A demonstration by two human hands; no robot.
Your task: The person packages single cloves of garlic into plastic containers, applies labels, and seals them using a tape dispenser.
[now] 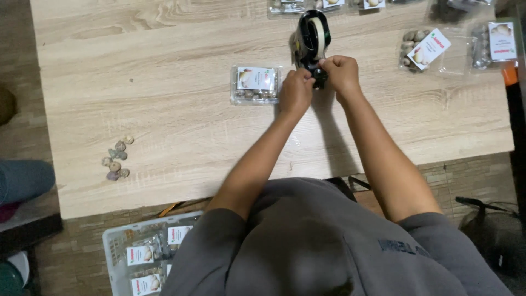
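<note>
Pinching the front of the black tape holder point(312, 41), my left hand point(296, 90) and my right hand point(341, 71) sit close together, and my fingers are curled tight on its low end. The tape holder stands on the pale wooden table point(164, 98), near the far edge. Just beside my left hand lies a small clear box point(255, 85) with a white label and little round things inside. More clear packs point(430, 50) with labels lie at the far right of the table. A small heap of stones point(116, 159) rests well apart on the left. Down by my knees, a white basket point(118, 246) on the brown floor holds more labelled packs.
</note>
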